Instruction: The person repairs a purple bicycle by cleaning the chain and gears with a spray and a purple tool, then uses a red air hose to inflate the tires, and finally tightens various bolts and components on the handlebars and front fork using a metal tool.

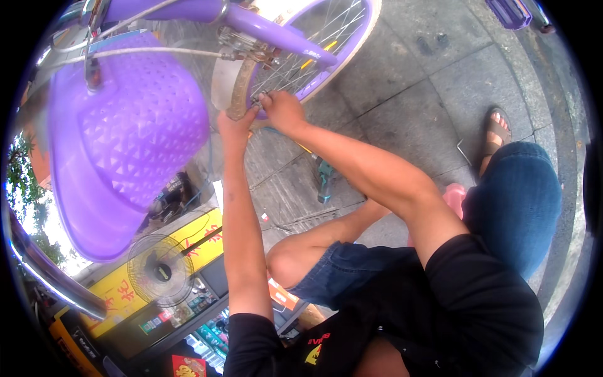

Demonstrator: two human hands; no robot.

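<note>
A purple bicycle stands in front of me, its front wheel (326, 38) at the top and a purple plastic basket (125, 138) at the left. A rusty whitish mudguard (229, 81) curves over the tyre. My left hand (234, 129) grips the mudguard's lower end from below. My right hand (284, 111) reaches in beside it, and its fingertips pinch a small metal fitting (258, 99) where the mudguard meets the spokes. Both forearms stretch up from my seated body, knees bent on the paved ground.
A green-handled tool (324, 181) lies on the paving stones under the wheel. My sandalled foot (496, 132) rests at the right, near a pink stool (455, 196). At the lower left are a round fan (160, 270) and a yellow sign (201, 242). A purple object (510, 12) lies at the top right.
</note>
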